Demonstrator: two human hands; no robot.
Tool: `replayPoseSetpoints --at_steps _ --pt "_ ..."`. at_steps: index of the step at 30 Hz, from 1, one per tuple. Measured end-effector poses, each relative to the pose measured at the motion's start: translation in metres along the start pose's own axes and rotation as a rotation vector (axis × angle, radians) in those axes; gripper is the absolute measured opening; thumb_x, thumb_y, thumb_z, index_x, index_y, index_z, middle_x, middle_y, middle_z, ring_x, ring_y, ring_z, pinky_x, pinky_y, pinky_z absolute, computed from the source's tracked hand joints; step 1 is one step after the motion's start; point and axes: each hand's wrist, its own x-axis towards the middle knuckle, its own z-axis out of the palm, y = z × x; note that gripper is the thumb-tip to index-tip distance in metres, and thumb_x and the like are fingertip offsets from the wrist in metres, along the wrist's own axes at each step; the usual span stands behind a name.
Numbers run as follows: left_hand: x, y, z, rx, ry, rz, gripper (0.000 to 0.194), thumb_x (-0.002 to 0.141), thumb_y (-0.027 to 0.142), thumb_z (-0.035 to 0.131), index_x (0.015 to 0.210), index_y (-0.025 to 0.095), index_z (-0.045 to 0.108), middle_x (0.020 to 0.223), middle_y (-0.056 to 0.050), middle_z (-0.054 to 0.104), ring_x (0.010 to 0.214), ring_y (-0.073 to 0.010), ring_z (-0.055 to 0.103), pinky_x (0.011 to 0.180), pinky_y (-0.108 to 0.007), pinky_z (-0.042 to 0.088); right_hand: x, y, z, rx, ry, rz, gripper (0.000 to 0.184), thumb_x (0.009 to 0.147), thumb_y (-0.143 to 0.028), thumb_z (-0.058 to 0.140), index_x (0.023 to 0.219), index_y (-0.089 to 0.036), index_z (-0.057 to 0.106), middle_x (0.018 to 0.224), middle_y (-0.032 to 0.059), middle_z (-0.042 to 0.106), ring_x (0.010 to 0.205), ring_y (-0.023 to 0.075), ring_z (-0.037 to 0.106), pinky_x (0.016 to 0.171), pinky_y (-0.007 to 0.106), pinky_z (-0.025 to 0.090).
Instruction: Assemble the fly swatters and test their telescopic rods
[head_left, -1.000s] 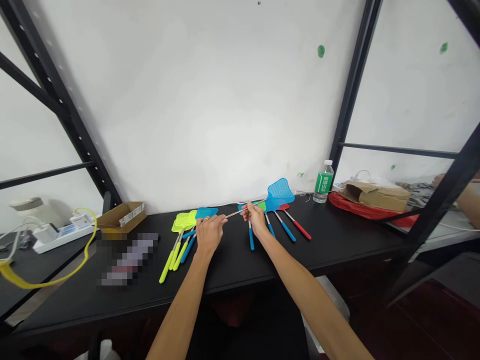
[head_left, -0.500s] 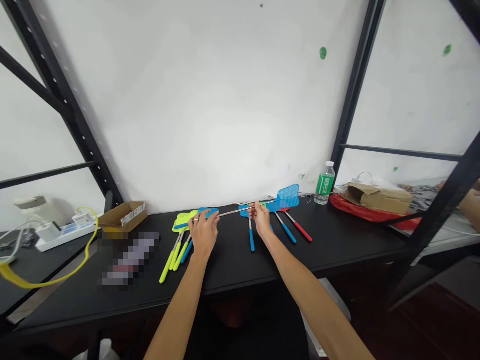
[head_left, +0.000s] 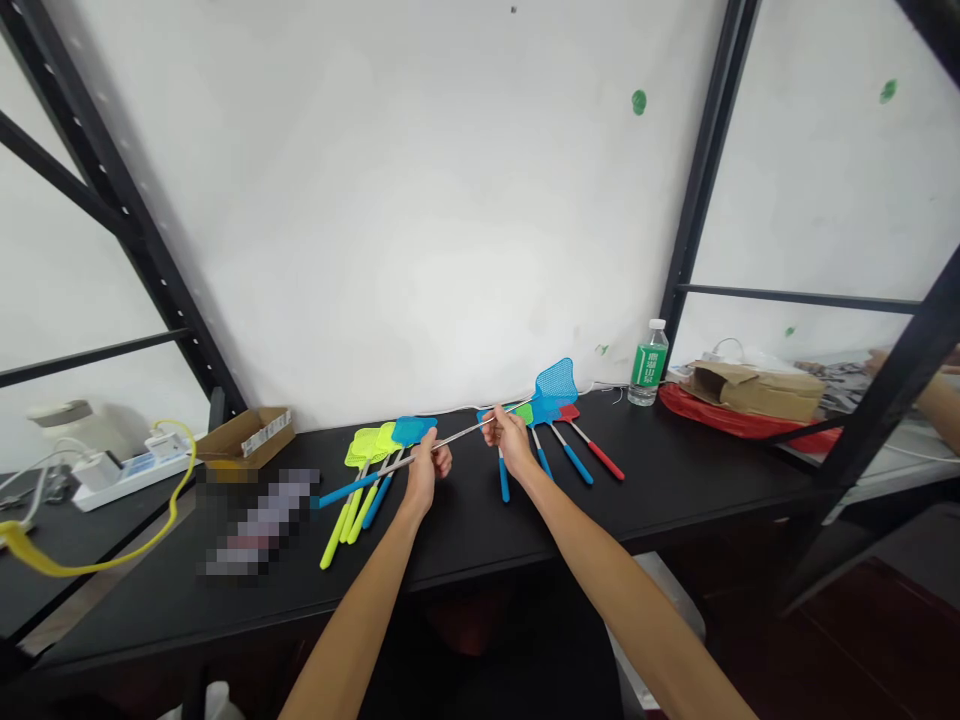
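Note:
A blue fly swatter with a long metal shaft is held slantwise above the table, its blue handle end pointing left. My left hand is closed round the shaft near the handle. Farther along toward the mesh head, my right hand pinches the same shaft. Under the handle, several yellow-green fly swatters and a blue fly swatter lie fanned out on the left. To the right of my right hand lie several more, among them a red-handled fly swatter and a blue-handled one.
The black table stands against a white wall. A water bottle is at the back right, beside a cardboard box on red plastic. On the left are an open carton, a power strip and a yellow cable. Another person's arm shows far right.
The held swatter has slid left and tilted, its handle now lower and reaching farther past my left hand. Its head has moved left. My left hand has turned round the shaft.

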Motion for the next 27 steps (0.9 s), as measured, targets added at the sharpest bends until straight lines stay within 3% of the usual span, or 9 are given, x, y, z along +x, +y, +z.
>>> replayPoseSetpoints --at_steps 8,13,19,24,27 --pt "-0.001 0.001 -0.003 -0.019 -0.054 0.019 0.054 0.088 0.050 0.038 0.044 0.022 0.025 0.042 0.004 0.026 0.037 -0.0076 0.029 0.042 -0.025 0.025 -0.008 -0.002 0.006 -0.135 -0.062 0.006 0.054 0.078 -0.071 0.059 0.077 -0.017 0.067 0.063 0.0044 0.066 0.045 0.0097 0.050 0.041 0.021 0.032" --pt "0.004 -0.002 -0.004 -0.015 -0.054 0.018 0.050 0.084 0.047 0.045 0.046 0.021 0.025 0.043 0.006 0.024 0.038 -0.0062 0.025 0.040 -0.023 0.022 -0.001 0.002 0.004 -0.116 0.038 0.021 0.051 0.075 -0.066 0.065 0.073 -0.015 0.067 0.064 0.0070 0.069 0.046 0.0109 0.054 0.041 0.022 0.035" --pt "0.009 0.000 -0.007 -0.069 0.093 0.022 0.042 0.076 0.038 0.052 0.050 0.023 0.024 0.044 0.008 0.022 0.037 -0.0056 0.020 0.038 -0.022 0.016 0.006 0.002 -0.002 -0.071 0.104 0.044 0.047 0.073 -0.062 0.069 0.070 -0.015 0.066 0.061 0.0073 0.067 0.048 0.0130 0.055 0.042 0.024 0.036" --pt "0.013 0.005 -0.026 -0.106 0.181 0.048 0.041 0.075 0.036 0.051 0.050 0.023 0.021 0.043 0.008 0.019 0.037 -0.0054 0.018 0.038 -0.022 0.015 0.015 -0.008 -0.024 -0.030 0.267 0.004 0.044 0.073 -0.060 0.071 0.068 -0.017 0.062 0.056 0.0036 0.064 0.045 0.0126 0.052 0.042 0.025 0.037" --pt "0.016 0.005 -0.036 -0.132 0.214 0.054 0.038 0.073 0.034 0.051 0.051 0.023 0.023 0.043 0.008 0.020 0.036 -0.0057 0.018 0.038 -0.022 0.014 0.020 -0.012 -0.036 -0.004 0.296 -0.004 0.042 0.072 -0.058 0.071 0.067 -0.017 0.062 0.055 0.0034 0.063 0.045 0.0125 0.052 0.043 0.025 0.037"
